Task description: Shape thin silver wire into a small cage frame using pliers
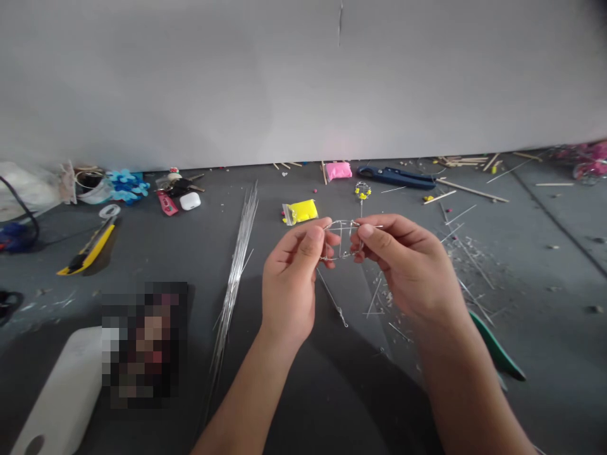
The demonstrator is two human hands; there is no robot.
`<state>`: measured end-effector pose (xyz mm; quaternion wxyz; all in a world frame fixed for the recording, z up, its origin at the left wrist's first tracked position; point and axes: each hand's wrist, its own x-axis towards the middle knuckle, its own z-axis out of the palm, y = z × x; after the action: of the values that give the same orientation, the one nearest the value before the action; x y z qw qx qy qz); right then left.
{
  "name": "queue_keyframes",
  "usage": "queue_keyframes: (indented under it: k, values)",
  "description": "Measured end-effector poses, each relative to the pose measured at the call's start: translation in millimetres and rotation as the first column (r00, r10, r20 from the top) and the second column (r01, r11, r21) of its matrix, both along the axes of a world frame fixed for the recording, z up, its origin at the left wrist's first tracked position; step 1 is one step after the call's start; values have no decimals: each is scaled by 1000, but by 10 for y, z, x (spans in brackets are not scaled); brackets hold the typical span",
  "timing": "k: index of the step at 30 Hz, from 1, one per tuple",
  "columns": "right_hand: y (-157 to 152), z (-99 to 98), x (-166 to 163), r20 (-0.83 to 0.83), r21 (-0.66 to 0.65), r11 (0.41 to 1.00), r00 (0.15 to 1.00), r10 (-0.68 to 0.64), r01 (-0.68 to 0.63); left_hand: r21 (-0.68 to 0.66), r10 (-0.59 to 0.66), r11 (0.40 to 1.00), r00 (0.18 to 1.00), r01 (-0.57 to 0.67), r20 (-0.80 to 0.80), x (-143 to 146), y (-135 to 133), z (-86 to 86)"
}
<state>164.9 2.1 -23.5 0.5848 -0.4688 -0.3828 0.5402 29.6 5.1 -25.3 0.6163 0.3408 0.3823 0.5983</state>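
Observation:
A small wire frame (342, 239), bent from thin silver wire with crossing bars, is held up between my two hands. My left hand (298, 265) pinches its left side between thumb and fingers. At the opposite side my right hand (403, 259) grips it the same way, and a wire end sticks out past the thumb. Fingertips hide parts of both sides. Behind the hands lie a yellow packet (302, 212) and a small round wire piece with yellow beads (363, 191). Below the frame, a wire with a looped end (339, 309) rests on the table.
A bundle of straight wires (234, 272) lies to the left, with a yellow utility knife (92, 246) beyond it. Dark blue-handled tool (398, 177), pink packet (338, 170) and thin sticks line the back. Wire scraps and a green handle (497, 347) are at right.

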Motion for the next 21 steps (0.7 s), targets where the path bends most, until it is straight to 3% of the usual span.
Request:
queue_keyframes:
  k: [6, 21]
  values:
    - [-13, 13, -9, 27, 35, 998, 998, -58, 57, 3, -25, 1000, 1000, 25, 13, 29, -26, -3]
    - [-51, 39, 9, 57, 12, 999, 998, -32, 31, 36, -44, 998, 999, 45, -29, -21, -37, 16]
